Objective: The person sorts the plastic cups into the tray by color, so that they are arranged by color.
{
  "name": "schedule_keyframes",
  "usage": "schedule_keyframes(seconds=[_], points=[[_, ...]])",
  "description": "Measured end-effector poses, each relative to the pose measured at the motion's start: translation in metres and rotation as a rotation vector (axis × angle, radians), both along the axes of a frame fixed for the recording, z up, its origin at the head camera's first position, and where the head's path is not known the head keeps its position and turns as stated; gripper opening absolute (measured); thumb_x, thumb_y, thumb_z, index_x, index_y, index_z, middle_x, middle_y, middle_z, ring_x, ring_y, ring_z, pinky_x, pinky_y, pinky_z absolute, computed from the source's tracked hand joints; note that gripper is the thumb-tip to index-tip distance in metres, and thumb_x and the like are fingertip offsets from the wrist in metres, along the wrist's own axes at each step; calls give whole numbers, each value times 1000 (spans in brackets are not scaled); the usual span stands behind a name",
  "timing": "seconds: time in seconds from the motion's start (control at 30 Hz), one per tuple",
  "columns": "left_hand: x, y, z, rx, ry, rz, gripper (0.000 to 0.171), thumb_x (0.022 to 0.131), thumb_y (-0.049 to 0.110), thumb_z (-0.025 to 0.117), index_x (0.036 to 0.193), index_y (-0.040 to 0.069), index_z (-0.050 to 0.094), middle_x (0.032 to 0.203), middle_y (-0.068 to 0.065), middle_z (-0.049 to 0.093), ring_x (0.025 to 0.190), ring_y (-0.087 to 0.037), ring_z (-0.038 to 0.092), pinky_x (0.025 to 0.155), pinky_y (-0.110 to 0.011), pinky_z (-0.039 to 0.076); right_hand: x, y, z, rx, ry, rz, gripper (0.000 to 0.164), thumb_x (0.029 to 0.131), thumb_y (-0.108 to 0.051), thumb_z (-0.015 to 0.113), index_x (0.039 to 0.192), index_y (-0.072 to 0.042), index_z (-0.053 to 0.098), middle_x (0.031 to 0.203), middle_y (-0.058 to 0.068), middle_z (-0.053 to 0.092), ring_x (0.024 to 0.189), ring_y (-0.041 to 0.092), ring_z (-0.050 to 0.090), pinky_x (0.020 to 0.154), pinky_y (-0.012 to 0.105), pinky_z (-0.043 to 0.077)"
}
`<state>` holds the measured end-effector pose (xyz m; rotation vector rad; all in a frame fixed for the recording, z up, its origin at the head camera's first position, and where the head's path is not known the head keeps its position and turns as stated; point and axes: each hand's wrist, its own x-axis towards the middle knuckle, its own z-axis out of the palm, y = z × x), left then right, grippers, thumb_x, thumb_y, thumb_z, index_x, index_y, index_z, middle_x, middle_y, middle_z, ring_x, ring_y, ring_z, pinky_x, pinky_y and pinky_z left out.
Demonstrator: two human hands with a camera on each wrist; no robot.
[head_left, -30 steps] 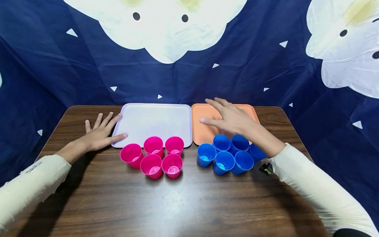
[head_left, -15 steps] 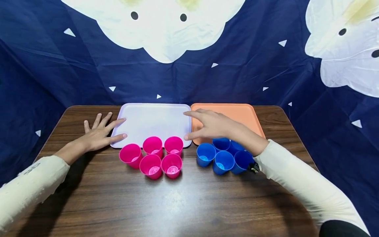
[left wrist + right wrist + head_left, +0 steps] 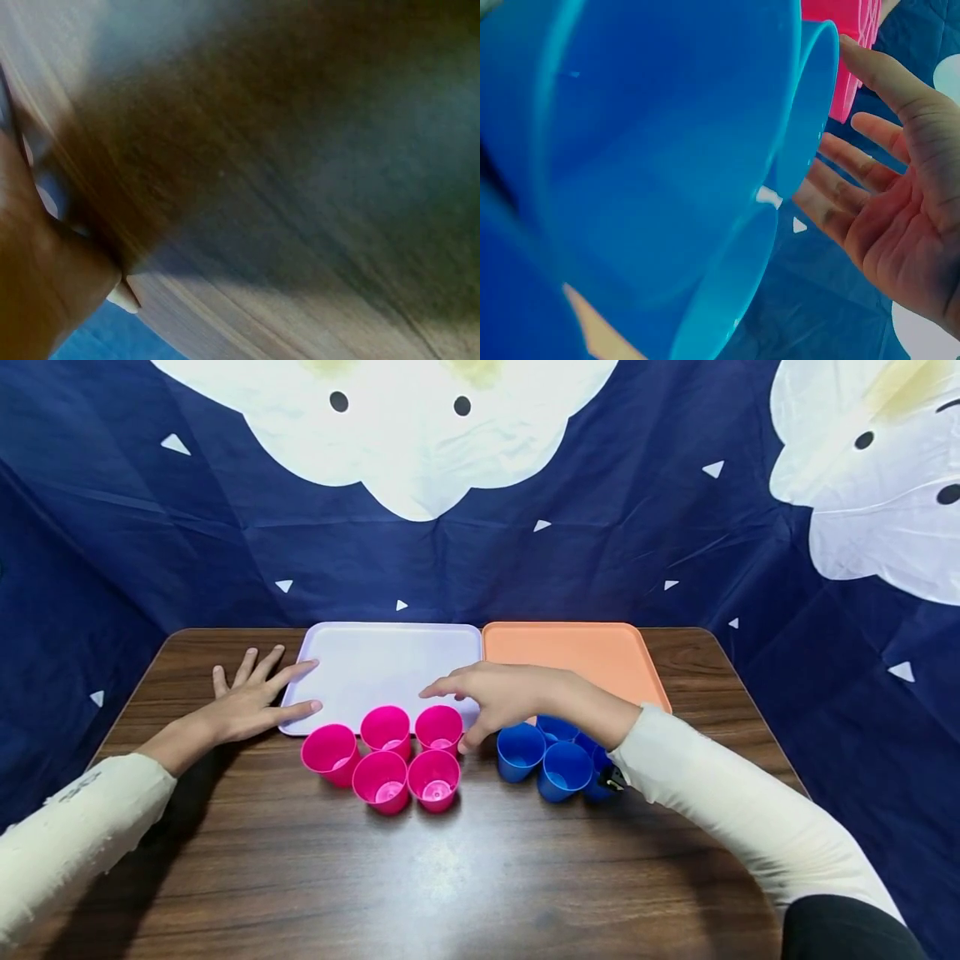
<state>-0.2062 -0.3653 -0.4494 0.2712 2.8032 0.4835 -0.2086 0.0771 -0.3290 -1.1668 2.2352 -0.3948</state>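
Note:
My left hand (image 3: pixel 243 706) rests with spread fingers at the left edge of a pale lavender tray (image 3: pixel 367 668), thumb and forefinger over its rim. In the left wrist view only part of that hand (image 3: pixel 52 277) shows. My right hand (image 3: pixel 510 693) reaches left over the gap between the trays, fingers loosely bent and thumb apart, right beside the back right pink cup (image 3: pixel 439 727). Several pink cups stand upright in a cluster before the lavender tray. In the right wrist view, blue cups (image 3: pixel 667 150) loom close, and the right palm (image 3: pixel 907 202) shows nothing in it.
An orange tray (image 3: pixel 577 647) lies against the lavender one on the right. Several upright blue cups (image 3: pixel 565 772) stand before it, some hidden under the right forearm. A small dark device (image 3: pixel 612 778) hangs at the right wrist. A dark blue cloth (image 3: pixel 637 568) backs the wooden table (image 3: pixel 420 893).
My right hand has swung left and nearer, from above the orange tray to beside the pink cups. The left forefinger has shifted onto the lavender tray. The cups have stayed in place.

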Motion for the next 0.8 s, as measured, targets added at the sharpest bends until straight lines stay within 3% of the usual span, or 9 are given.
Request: schedule_keyframes(seconds=[0.43, 0.8], points=[[-1, 1, -1, 11, -9, -2, 95, 104, 78, 59, 181, 37, 21, 188, -30, -9, 168, -65, -25, 113, -96, -24, 10, -17, -3, 42, 34, 68, 78, 99, -23, 89, 168, -15, 54, 169, 7, 60, 158, 27, 55, 129, 45, 50], [-1, 1, -1, 12, -21, 1, 96, 104, 78, 59, 181, 37, 20, 188, -29, -11, 168, -64, -26, 114, -95, -25, -1, -9, 19, 23, 40, 39, 80, 95, -25, 91, 167, -15, 55, 165, 5, 64, 145, 23, 64, 114, 40, 59]])
